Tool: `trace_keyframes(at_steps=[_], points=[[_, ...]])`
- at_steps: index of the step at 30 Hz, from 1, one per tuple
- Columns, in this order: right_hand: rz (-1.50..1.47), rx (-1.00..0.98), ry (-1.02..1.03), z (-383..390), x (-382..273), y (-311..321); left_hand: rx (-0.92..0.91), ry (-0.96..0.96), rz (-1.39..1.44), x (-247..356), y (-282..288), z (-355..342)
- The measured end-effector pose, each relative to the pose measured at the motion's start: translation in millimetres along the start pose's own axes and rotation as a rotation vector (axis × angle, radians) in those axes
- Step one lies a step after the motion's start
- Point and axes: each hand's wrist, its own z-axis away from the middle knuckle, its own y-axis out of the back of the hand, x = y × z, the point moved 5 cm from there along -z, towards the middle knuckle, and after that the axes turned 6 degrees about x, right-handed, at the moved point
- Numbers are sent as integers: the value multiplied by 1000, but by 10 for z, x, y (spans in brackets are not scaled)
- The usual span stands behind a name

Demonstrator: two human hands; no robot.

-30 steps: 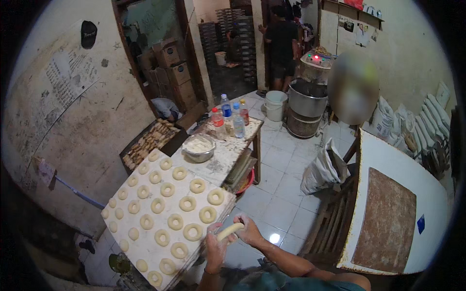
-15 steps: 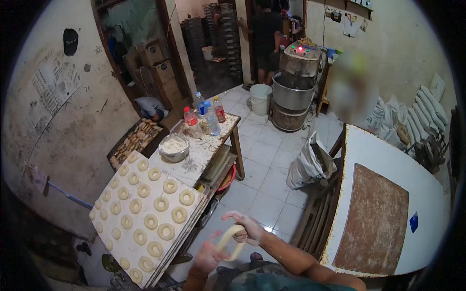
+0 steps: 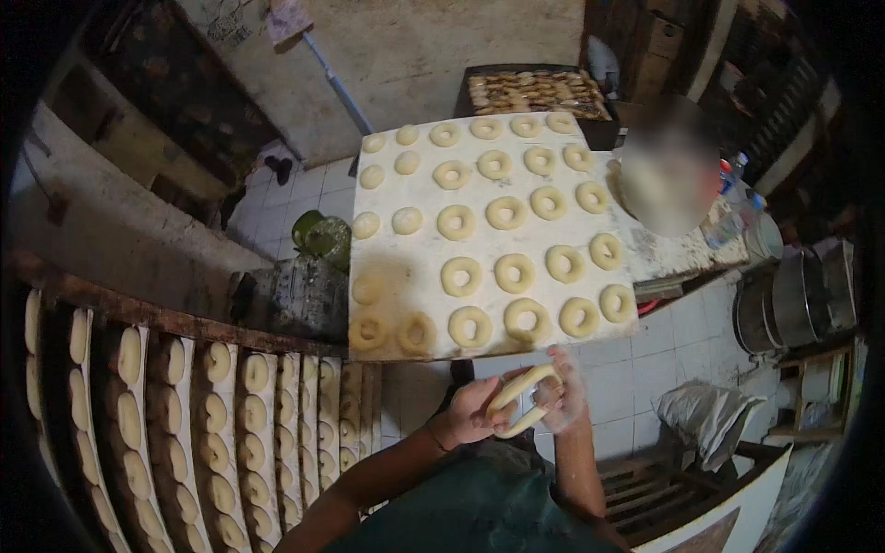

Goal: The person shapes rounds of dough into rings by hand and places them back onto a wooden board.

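A ring of pale raw dough (image 3: 522, 385) is stretched into a long loop between my two hands, just in front of a floured board. My left hand (image 3: 473, 411) closes round its left end. My right hand (image 3: 564, 398), whitened with flour and slightly smeared, has its fingers through the loop at the other end. On the board (image 3: 424, 195) lie several rows of dough rings (image 3: 505, 213), with some round dough pieces (image 3: 366, 225) toward the left. The nearest ring (image 3: 527, 321) sits by the front edge, a little beyond my hands.
To the left, a rack holds upright-looking rows of dough rings (image 3: 217, 367). Behind the board stands a tray of browned baked pieces (image 3: 535, 90). Bottles (image 3: 728, 226) stand on the floury table (image 3: 678, 258) at right. A white sack (image 3: 705, 415) and a metal mixer bowl (image 3: 795, 295) are farther right.
The view has swung left, bringing the board ahead of me and the rack into sight. My hands still hold the dough ring, now near the board's front edge.
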Motion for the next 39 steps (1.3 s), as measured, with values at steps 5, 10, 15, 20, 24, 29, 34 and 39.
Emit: trace_keyframes(at_steps=[5, 10, 15, 20, 24, 29, 34, 39], points=[[171, 8, -352, -916, 738, -294, 554, -218, -883, 1272, 768, 57], [1009, 151, 45, -1850, 628, -686, 835, -122, -776, 1637, 1622, -208], [1473, 110, 410, -1793, 484, -948, 795, -209, -1009, 1923, 1525, -174], [1781, -432, 616, -2387, 1154, -899, 928, -300, -790, 2079, 1573, 337], [2062, -745, 509, -3053, 1918, -1018, 1040, -523, -1200, 2533, 1463, 652], [2395, -860, 544, -2680, 1821, -1356, 1049, -418, -1074, 2620, 1190, 901], [2001, -607, 599, -2204, 1354, -1281, 827, -384, -1120, 2258, 1185, 619], [1446, -108, 675, -1304, 503, -1212, 593, -354, -887, 1624, 977, 13]])
